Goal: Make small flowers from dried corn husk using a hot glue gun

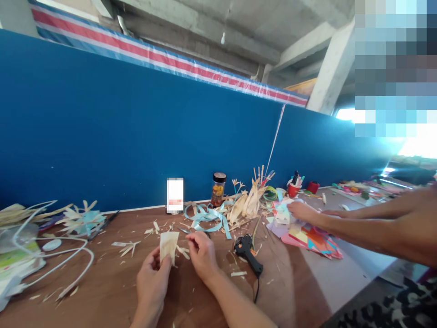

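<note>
My left hand (154,277) grips a flat, cream-coloured piece of dried husk (169,243) upright between thumb and fingers. Just to its right, my right hand (203,255) has its fingers curled together; whether anything is between them is hidden. Behind the right fingertips a thin, dark-handled tool (185,231) lies on the table, partly covered by the hand. Small husk strips (184,252) are scattered between and around my hands. A black hot glue gun (248,255) rests on its side to the right of my right forearm.
Light blue ribbon (205,216), a lidded jar (217,190) and a heap of husks (246,205) stand behind. White cables (87,250) and a husk flower (85,221) lie left. At right, another person's arms (358,221) reach over coloured paper (317,241).
</note>
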`<state>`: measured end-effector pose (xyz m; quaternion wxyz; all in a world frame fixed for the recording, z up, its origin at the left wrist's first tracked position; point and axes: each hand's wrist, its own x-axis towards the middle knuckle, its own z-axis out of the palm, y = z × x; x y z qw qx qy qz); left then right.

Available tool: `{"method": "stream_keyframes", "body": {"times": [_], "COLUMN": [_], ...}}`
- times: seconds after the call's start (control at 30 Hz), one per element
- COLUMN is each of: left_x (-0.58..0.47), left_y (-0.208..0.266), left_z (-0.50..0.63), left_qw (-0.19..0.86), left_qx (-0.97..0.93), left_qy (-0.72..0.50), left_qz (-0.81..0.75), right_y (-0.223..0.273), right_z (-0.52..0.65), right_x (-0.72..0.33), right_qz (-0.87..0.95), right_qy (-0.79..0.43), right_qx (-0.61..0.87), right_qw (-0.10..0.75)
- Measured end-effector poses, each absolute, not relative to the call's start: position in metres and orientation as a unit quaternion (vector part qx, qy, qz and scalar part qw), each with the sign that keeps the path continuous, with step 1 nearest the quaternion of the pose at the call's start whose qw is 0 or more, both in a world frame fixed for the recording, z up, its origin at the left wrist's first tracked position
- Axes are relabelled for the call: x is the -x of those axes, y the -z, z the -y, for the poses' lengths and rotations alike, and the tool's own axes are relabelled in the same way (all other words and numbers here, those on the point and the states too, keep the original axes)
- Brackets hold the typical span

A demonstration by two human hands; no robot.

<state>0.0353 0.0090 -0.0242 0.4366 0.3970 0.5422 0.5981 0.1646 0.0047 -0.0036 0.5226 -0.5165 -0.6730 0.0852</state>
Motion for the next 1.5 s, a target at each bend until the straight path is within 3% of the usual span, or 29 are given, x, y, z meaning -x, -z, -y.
{"method": "stream_keyframes", "body": {"times": [0.23, 0.43, 0.57, 0.8, 1.13, 1.5], "left_x": [-0.039, -0.04, -0.041, -0.041, -0.044, -0.045], "left_y": [0.019, 0.017, 0.016, 0.021, 0.016, 0.015], "left_z": [-0.003, 0.0, 0.0, -0.001, 0.003, 0.005], "left_qw": [0.463, 0.479, 0.478, 0.49, 0.521, 0.519], "left_qx": [-0.395, -0.397, -0.403, -0.429, -0.431, -0.484], "left_qy": [-0.594, -0.586, -0.586, -0.575, -0.591, -0.567], "left_qz": [-0.526, -0.519, -0.515, -0.495, -0.439, -0.418], "right_y": [-0.001, -0.001, -0.006, -0.008, 0.004, 0.006], "right_z": [-0.002, -0.001, 0.003, 0.008, 0.002, -0.002], "right_x": [-0.168, -0.166, -0.163, -0.157, -0.153, -0.155], "right_qz": [0.69, 0.674, 0.671, 0.687, 0.637, 0.59], "right_qy": [-0.039, -0.044, -0.077, -0.121, -0.271, -0.329], "right_qx": [0.56, 0.553, 0.525, 0.518, 0.489, 0.465], "right_qw": [0.456, 0.488, 0.517, 0.496, 0.531, 0.572]}}
